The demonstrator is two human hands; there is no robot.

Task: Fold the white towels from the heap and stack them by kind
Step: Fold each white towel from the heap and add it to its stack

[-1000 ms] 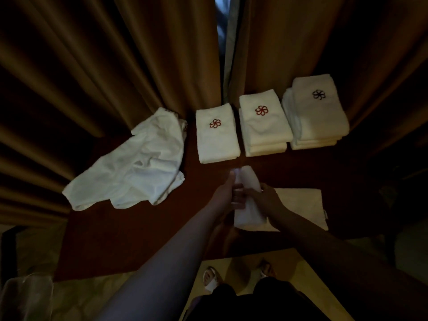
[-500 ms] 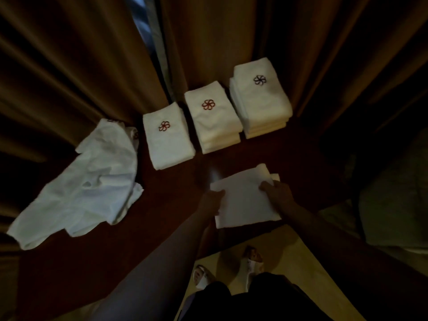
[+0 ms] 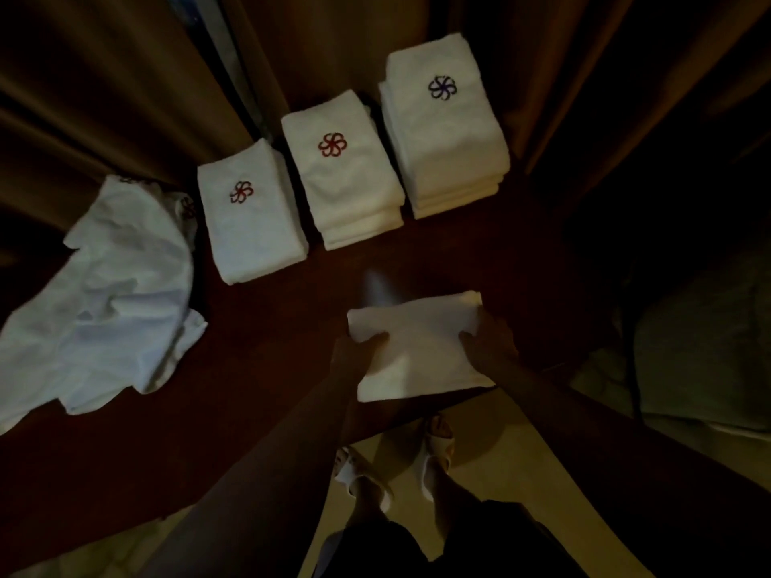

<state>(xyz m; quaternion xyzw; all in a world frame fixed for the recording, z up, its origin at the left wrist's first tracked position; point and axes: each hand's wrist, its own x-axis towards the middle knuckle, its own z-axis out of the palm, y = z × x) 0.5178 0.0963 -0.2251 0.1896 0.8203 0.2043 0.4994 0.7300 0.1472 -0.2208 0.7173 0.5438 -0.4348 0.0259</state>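
A folded white towel point(image 3: 417, 348) lies at the near edge of the dark red table point(image 3: 258, 369). My left hand point(image 3: 359, 352) grips its left side and my right hand point(image 3: 488, 340) grips its right side. Behind it stand three stacks of folded towels: a low one with a red flower mark point(image 3: 250, 219), a middle one with a red flower mark point(image 3: 346, 177), and a taller one with a dark blue flower mark point(image 3: 446, 127). The heap of unfolded white towels point(image 3: 112, 294) lies at the left.
Brown curtains point(image 3: 125, 77) hang right behind the table. A pale cushioned seat point(image 3: 701, 344) stands in the dark at the right. My feet in white sandals point(image 3: 434, 448) are on the tan floor below the table edge.
The towel went from a narrow upright fold to a flat rectangle, and my hands moved apart to its two sides. The view swung, so the stacks now appear closer and more central.
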